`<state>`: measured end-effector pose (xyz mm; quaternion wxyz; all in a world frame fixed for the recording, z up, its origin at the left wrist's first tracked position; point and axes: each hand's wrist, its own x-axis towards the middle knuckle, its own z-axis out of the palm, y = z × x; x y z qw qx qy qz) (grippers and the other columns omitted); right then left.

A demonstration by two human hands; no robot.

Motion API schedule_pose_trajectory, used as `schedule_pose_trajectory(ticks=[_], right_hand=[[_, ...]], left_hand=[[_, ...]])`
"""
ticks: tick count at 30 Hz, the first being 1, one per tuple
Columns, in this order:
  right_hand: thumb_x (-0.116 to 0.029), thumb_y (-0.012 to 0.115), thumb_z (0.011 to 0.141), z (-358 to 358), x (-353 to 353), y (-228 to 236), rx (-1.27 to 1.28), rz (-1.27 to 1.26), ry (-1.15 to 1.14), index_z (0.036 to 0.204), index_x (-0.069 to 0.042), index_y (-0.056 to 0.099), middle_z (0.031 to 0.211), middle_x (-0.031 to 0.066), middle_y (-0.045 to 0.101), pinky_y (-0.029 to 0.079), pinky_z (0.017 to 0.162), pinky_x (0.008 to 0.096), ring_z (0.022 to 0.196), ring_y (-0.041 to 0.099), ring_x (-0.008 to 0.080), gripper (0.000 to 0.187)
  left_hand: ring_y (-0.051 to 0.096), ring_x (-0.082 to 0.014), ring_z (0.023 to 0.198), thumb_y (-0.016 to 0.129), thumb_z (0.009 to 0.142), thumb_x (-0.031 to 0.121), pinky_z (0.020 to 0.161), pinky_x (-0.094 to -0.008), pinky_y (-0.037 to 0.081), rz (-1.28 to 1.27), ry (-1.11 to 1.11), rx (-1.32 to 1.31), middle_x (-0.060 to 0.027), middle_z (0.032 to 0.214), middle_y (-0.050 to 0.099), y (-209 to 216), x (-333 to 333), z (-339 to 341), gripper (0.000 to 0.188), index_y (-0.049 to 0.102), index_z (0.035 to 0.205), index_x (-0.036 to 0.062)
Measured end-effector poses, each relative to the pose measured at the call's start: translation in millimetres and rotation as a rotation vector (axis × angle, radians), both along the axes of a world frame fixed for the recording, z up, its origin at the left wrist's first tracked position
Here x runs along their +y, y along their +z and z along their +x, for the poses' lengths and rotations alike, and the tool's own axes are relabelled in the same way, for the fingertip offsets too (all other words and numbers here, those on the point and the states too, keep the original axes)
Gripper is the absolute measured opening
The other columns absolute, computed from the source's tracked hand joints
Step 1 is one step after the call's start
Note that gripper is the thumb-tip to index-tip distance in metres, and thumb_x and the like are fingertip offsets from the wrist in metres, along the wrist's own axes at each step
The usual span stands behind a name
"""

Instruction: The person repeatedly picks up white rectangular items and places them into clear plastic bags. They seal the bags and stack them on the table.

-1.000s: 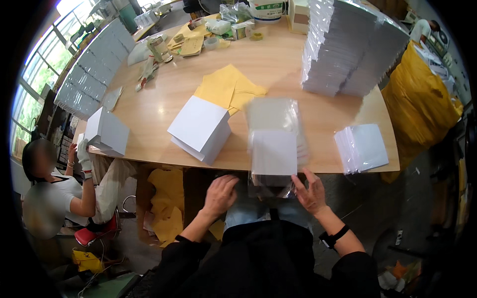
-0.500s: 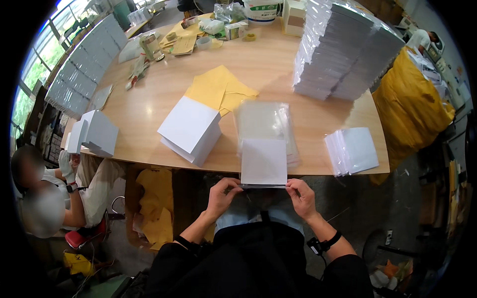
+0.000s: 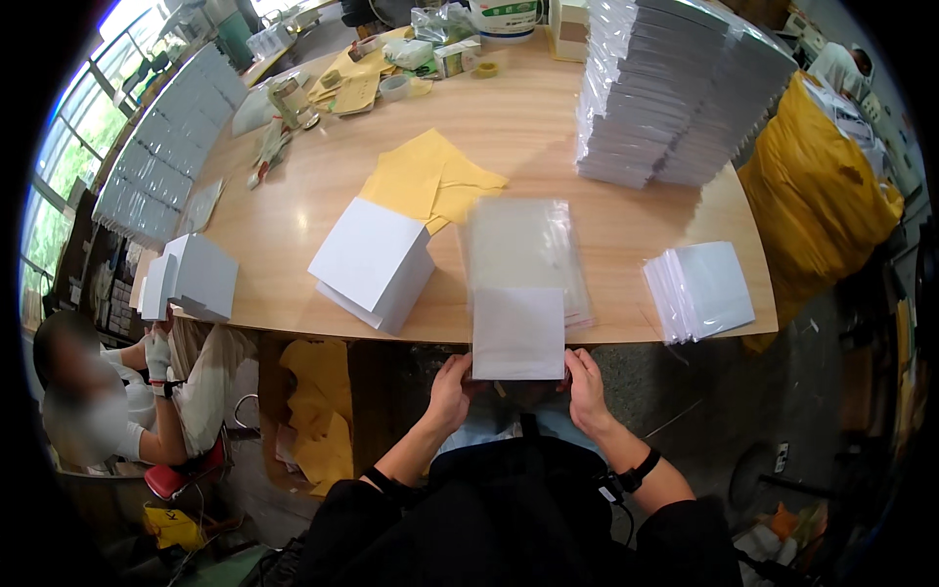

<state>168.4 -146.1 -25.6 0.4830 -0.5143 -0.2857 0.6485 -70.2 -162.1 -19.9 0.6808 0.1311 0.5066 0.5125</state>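
Head view: I see a white card [image 3: 518,333] held just past the near edge of the table [image 3: 293,235], its top half slid into a clear sleeve [image 3: 523,245] that lies flat on the wood. My left hand [image 3: 448,391] pinches the card's lower left corner, fingers curled shut on it; my right hand [image 3: 587,389] grips the lower right corner the same way. Left of the sleeve sits a white stack [image 3: 374,262], and behind both lie yellow sheets [image 3: 425,181]. To the right, near the table edge, rests a fanned pile of sleeved cards [image 3: 699,291]. Farther back on the right stands a tall stack [image 3: 675,88] of wrapped packs. At the left, another person [image 3: 98,401] sits low beside the table, a gloved hand [image 3: 156,354] under a bundle [image 3: 191,279] of white cards.
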Motion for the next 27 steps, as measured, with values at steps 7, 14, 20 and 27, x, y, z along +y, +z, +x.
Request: schedule_pose_trajectory(ticks=[7,14,20,27], right_hand=[[-0.046,0.055,0.101,-6,6,1,0.315,-0.303,0.019,0.110,-0.011,0.063,0.087,-0.0004,0.065,0.049,0.057,0.0282,0.073,0.062,0.0123,0.037],[-0.058,0.043,0.102,13,18,4,0.173,-0.323,0.216,0.118,-0.013,0.062,0.101,0.0035,0.070,0.048,0.057,0.0269,0.076,0.068,0.0156,0.051],[-0.057,0.038,0.104,2,17,23,-0.145,-0.178,0.392,0.108,-0.002,0.063,0.074,0.0109,0.070,0.046,0.045,0.0266,0.053,0.064,0.0165,0.061],[-0.057,0.047,0.102,35,-2,76,-0.529,0.281,0.251,0.085,0.002,0.058,0.060,0.0146,0.061,0.048,0.052,0.0393,0.055,0.064,0.0272,0.062]], left_hand=[[0.057,-0.0151,0.080,0.043,0.104,0.052,0.068,-0.0344,0.048,-0.104,-0.133,-0.170,0.0002,0.089,0.060,3,11,8,0.042,0.061,0.112,0.0143],[0.051,-0.0113,0.070,0.036,0.103,0.062,0.061,-0.0299,0.045,-0.069,-0.316,0.347,-0.0002,0.085,0.060,7,18,-6,0.058,0.064,0.112,0.0109],[0.066,-0.0366,0.098,0.036,0.105,0.055,0.090,-0.0413,0.050,0.247,-0.523,1.070,-0.0226,0.105,0.070,0,29,-9,0.065,0.067,0.113,-0.0015],[0.054,-0.0183,0.075,0.037,0.108,0.034,0.070,-0.0364,0.045,0.600,-0.248,0.914,-0.0137,0.080,0.061,35,2,24,0.048,0.059,0.094,-0.0062]])
